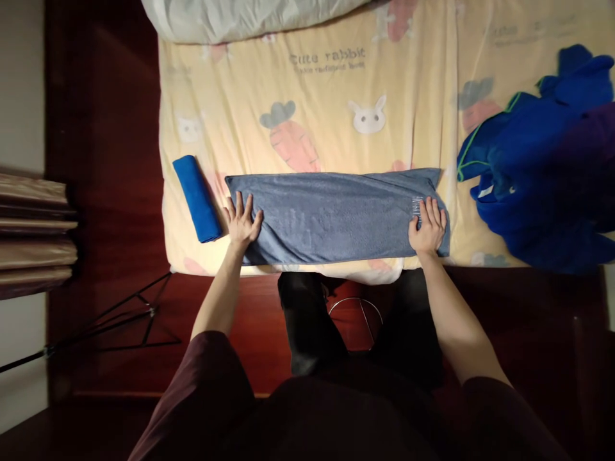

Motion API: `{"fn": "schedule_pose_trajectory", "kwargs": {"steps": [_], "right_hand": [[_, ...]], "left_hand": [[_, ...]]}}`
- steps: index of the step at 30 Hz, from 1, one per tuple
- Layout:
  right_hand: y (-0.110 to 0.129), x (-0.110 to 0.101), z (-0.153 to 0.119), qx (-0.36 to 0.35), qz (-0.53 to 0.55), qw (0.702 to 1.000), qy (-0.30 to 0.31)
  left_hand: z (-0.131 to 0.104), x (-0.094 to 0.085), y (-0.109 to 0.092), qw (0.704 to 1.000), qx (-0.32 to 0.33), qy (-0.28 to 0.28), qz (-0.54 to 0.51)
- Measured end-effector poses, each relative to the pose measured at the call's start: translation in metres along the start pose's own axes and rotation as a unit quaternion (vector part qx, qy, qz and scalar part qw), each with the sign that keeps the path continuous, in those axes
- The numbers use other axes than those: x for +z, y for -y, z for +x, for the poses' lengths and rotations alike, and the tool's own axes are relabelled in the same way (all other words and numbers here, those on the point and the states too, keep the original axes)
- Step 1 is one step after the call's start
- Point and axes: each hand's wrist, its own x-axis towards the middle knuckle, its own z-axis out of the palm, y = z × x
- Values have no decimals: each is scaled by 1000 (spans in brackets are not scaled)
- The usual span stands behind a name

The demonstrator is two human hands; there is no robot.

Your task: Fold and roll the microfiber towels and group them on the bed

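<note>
A grey-blue towel (331,214) lies spread lengthwise along the near edge of the bed, with light lettering by its right end and some creases at the left. My left hand (243,221) rests on the towel's left end, fingers spread. On its right end lies my right hand (428,225), palm down with the fingers stretched out, partly over the lettering. Neither hand grips the cloth. Just left of my left hand is a rolled bright blue towel (196,200), slightly slanted.
The bed has a yellow sheet (331,134) printed with carrots and rabbits. A heap of blue clothing (542,173) lies at the right. A pale quilt (250,19) covers the far edge. Black tripod legs (144,314) stand on the floor at the left, near a curtain (36,237).
</note>
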Motion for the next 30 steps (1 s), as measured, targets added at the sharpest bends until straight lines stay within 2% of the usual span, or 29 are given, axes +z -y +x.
{"fn": "schedule_pose_trajectory", "kwargs": {"steps": [2, 4, 9, 11, 13, 16, 18, 20, 23, 26, 28, 30], "right_hand": [[0, 1, 0, 1, -1, 1000, -2], [-1, 3, 0, 1, -1, 1000, -2], [-4, 7, 1, -6, 1, 1000, -11], [-4, 8, 1, -8, 0, 1000, -16], [-3, 8, 1, -7, 5, 1000, -18], [0, 5, 1, 0, 18, 1000, -14], [3, 2, 1, 3, 26, 1000, -5], [5, 0, 1, 6, 33, 999, 4], [6, -1, 1, 13, 41, 999, 13], [5, -3, 1, 17, 44, 998, 29], [5, -3, 2, 21, 45, 998, 40], [6, -3, 1, 26, 48, 998, 44]], "left_hand": [[2, -5, 7, 1000, -15, -6, 7], [-7, -7, 4, 999, -22, -17, 19], [-68, 5, -16, 999, 42, 23, 23], [-93, 7, -12, 999, 26, 16, 16], [-110, 2, 1, 1000, -10, 2, 18], [-119, -11, 18, 999, -29, 26, 19], [-114, -18, 14, 999, -36, 30, 18], [-104, -18, -5, 999, -51, 0, 18], [-90, -2, -52, 997, -51, -51, 14], [-86, 22, -94, 999, -28, -38, 4], [-89, 34, -108, 999, -25, -24, -7], [-92, 41, -111, 999, -27, -26, -25]]}}
